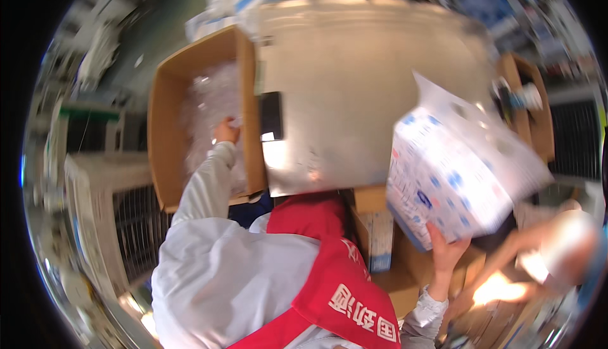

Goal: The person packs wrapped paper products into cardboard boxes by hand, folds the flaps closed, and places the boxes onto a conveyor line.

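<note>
My left hand [226, 132] reaches into a tall cardboard box [163, 121] at the left of the table. Its fingers are closed near the box's right wall, over a heap of crinkled clear plastic pieces [212, 96]. A small pale bit shows at the fingertips, too blurred to name. On the right, my right hand [446, 251] grips the lower edge of a large white plastic bag [453, 178] printed with blue and pink spots. The bag is tilted, its plain white end with round holes pointing to the far right.
A shiny metal tabletop [354, 83] spans the middle, with a flat black object [271, 116] at its left edge. Below the bag stands an open carton [405, 273] holding a blue-and-white pack [380, 241]. A small cardboard box [538, 115] sits at right. Another person's arm [500, 267] shows at lower right.
</note>
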`<action>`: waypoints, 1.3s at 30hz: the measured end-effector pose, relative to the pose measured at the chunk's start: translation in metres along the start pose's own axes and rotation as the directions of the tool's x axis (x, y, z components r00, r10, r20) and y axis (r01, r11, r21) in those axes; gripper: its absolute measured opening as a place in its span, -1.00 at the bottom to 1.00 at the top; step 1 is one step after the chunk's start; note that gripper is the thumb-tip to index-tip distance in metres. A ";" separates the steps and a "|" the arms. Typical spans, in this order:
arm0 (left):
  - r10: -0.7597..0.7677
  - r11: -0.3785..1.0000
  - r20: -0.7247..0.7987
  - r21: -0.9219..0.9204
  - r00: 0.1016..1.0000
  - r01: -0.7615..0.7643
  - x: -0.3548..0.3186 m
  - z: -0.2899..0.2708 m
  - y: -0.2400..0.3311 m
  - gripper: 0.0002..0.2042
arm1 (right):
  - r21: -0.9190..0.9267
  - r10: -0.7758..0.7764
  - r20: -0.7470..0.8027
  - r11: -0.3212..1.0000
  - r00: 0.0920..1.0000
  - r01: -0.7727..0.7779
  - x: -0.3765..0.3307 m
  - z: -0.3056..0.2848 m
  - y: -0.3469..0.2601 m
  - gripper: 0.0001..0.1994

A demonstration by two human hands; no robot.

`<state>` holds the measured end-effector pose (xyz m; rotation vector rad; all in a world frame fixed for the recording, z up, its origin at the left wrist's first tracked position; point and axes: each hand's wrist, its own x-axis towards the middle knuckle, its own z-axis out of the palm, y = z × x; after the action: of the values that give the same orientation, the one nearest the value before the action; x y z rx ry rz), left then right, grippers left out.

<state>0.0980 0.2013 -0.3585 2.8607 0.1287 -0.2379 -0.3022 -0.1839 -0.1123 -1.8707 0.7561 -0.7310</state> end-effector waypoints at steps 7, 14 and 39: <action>-0.001 0.990 -0.128 0.141 0.992 0.019 -0.001 0.003 0.001 -0.81 | -0.378 0.048 -0.404 0.901 0.913 -0.215 -0.225 -0.050 0.157 -0.34; 0.169 0.971 -0.509 -0.062 0.844 -0.232 0.010 -0.069 -0.028 -0.78 | -0.817 0.135 -0.399 0.397 0.907 -0.418 -0.214 -0.018 0.268 -0.13; 0.862 -0.235 0.118 -0.768 -0.493 -0.596 -0.405 -0.024 0.247 -0.79 | -0.619 0.868 0.023 0.402 0.496 -0.675 -0.262 -0.020 0.287 0.08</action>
<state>-0.2696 -0.0561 -0.2014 1.1821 -2.0485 -0.8444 -0.5360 -0.0970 -0.4112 -1.7070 1.5747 0.5100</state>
